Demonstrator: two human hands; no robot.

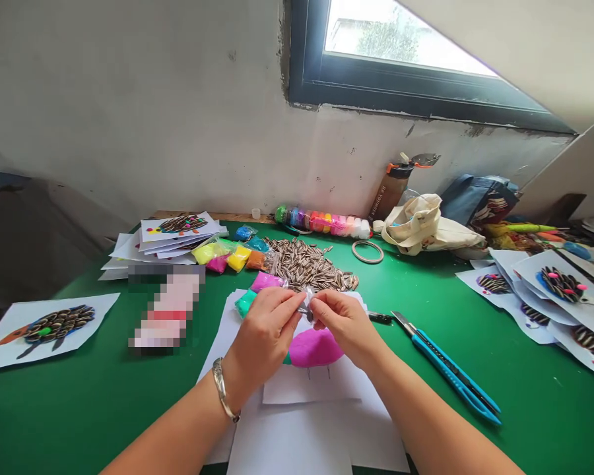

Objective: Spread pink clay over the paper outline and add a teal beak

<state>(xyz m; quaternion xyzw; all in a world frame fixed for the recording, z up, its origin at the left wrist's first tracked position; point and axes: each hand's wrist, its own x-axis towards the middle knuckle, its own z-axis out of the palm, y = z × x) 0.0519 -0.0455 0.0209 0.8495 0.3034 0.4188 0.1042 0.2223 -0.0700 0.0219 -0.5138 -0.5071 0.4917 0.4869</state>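
My left hand (pixel 272 326), with a silver bracelet on the wrist, and my right hand (pixel 339 320) meet at the middle. Between their fingertips they pinch a small clear plastic packet (pixel 307 305) with something dark in it. Just below lies a white paper (pixel 297 389) bearing a flat magenta clay shape (pixel 315 348), with a bit of teal at its left end and two short drawn lines under it. Behind my hands spreads a pile of striped sunflower seeds (pixel 309 264). Purple (pixel 266 282) and teal (pixel 246 303) clay packets rest by my left hand.
A blue utility knife (pixel 448 369) and black pen (pixel 380 318) lie right. Finished seed pictures sit left (pixel 54 330) and right (pixel 561 284). Behind are clay packets (pixel 238 257), a tape roll (pixel 367 252), clay tubs (pixel 327 223), a bottle (pixel 390 191) and a cloth bag (pixel 420 227).
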